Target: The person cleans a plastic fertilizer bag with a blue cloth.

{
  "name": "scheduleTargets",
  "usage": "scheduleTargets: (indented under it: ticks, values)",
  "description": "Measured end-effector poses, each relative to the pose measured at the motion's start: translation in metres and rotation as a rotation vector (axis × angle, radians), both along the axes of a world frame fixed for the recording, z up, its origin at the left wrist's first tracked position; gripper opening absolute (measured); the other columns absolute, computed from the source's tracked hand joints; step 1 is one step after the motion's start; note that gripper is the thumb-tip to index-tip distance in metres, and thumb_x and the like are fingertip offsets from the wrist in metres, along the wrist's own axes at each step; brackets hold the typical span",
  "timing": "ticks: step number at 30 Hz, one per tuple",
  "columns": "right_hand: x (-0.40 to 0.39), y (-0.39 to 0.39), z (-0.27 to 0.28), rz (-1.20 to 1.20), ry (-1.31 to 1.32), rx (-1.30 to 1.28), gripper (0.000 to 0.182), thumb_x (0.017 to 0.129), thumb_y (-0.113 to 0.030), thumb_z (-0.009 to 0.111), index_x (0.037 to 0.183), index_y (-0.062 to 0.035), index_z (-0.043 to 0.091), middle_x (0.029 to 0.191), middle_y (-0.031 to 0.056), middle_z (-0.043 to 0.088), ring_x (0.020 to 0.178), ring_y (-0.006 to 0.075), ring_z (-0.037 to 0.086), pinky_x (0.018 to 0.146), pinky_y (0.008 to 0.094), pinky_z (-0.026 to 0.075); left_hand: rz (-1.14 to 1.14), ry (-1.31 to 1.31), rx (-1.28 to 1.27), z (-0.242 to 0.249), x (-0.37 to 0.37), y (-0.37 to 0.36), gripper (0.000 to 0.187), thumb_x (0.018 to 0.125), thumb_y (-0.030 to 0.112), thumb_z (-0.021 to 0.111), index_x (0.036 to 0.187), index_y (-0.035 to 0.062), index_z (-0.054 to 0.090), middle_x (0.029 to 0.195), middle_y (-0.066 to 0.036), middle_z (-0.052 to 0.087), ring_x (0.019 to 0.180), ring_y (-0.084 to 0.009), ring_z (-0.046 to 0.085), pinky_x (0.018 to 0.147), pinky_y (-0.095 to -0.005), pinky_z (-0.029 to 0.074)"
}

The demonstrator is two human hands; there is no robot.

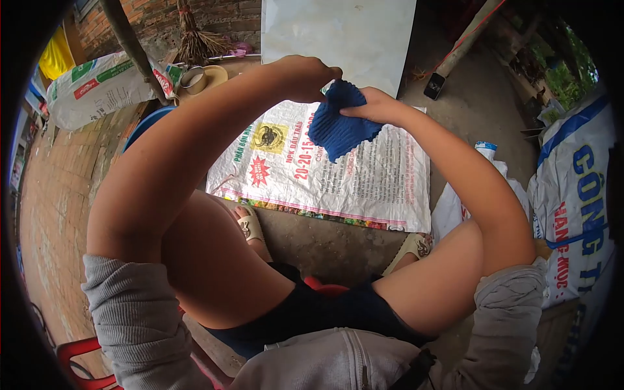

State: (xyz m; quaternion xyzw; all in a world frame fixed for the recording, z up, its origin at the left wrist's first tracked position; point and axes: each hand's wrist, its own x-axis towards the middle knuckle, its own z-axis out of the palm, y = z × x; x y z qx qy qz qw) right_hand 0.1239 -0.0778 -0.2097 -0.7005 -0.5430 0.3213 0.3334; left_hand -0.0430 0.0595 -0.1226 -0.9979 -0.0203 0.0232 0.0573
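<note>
A dark blue ribbed piece of cloth (pixel 341 127) hangs in front of me, with a wavy lower edge. My left hand (pixel 304 77) is closed, pinching its upper left corner. My right hand (pixel 377 107) grips the cloth on its right side, with the thumb lying across the front and the other fingers hidden behind it. Beneath the cloth a white printed fertilizer sack (pixel 279 175) lies flat on the ground, apart from it.
A white board (pixel 338 39) stands beyond the sack. At the left are a filled sack (pixel 97 97), a broom (pixel 195 39) and a roll of tape (pixel 194 79). A small black device (pixel 434 86) and a large blue-lettered sack (pixel 575 195) are on the right.
</note>
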Motion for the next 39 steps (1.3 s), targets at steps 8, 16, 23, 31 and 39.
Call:
scheduleTargets:
  ticks: [8,16,23,31,39]
  values:
    - [0.1,0.017,-0.116,-0.263,-1.282,-0.653,0.031,0.081,-0.021,0.067,0.11,-0.012,0.068,0.115,0.0084,0.066,0.108,0.027,0.062,0.085,0.0423,0.047,0.041,0.304,0.275,0.01,0.041,0.012,0.067,0.086,0.03,0.068,0.145,0.0204,0.038,0.106,-0.012,0.069,0.107,-0.0303,0.063,0.092,-0.045,0.048]
    - [-0.026,-0.037,-0.341,-0.209,-0.69,-0.181,0.081,0.08,-0.018,0.068,0.15,-0.0294,0.03,0.158,0.0126,0.023,0.144,0.0396,0.021,0.113,0.0607,0.021,0.114,0.27,0.021,-0.079,0.118,0.025,0.056,0.09,0.034,0.06,0.142,0.0213,0.044,0.112,-0.015,0.067,0.107,-0.0333,0.063,0.092,-0.0469,0.049]
    - [-0.027,-0.039,-0.347,-0.308,-0.575,-0.075,0.078,0.077,-0.044,0.072,0.146,-0.033,0.039,0.159,0.0068,0.021,0.147,0.0403,0.01,0.107,0.074,0.005,0.454,0.497,-0.021,-0.341,0.071,0.029,0.074,0.084,0.064,0.055,0.149,0.0476,0.022,0.162,-0.001,0.014,0.146,-0.0431,0.012,0.101,-0.0767,0.021]
    - [-0.028,-0.001,-0.339,-0.435,-0.49,-0.172,0.071,0.075,-0.055,0.072,0.135,-0.0238,0.05,0.159,0.0133,0.019,0.145,0.0466,0.008,0.101,0.0799,0.002,0.662,0.553,-0.163,-0.389,0.047,0.009,0.097,0.077,0.078,0.051,0.153,0.0428,0.001,0.161,-0.016,-0.011,0.142,-0.0546,-0.005,0.098,-0.0809,0.015]
    - [-0.034,0.007,-0.35,-0.385,-0.623,0.007,0.062,0.082,-0.053,0.065,0.139,-0.039,0.045,0.158,0.0223,0.014,0.143,0.0526,0.007,0.1,0.0799,0.004,0.628,0.56,-0.134,-0.395,0.046,0.012,0.098,0.08,0.077,0.049,0.153,0.0398,-0.004,0.159,-0.019,-0.016,0.141,-0.057,-0.008,0.101,-0.0773,0.015]
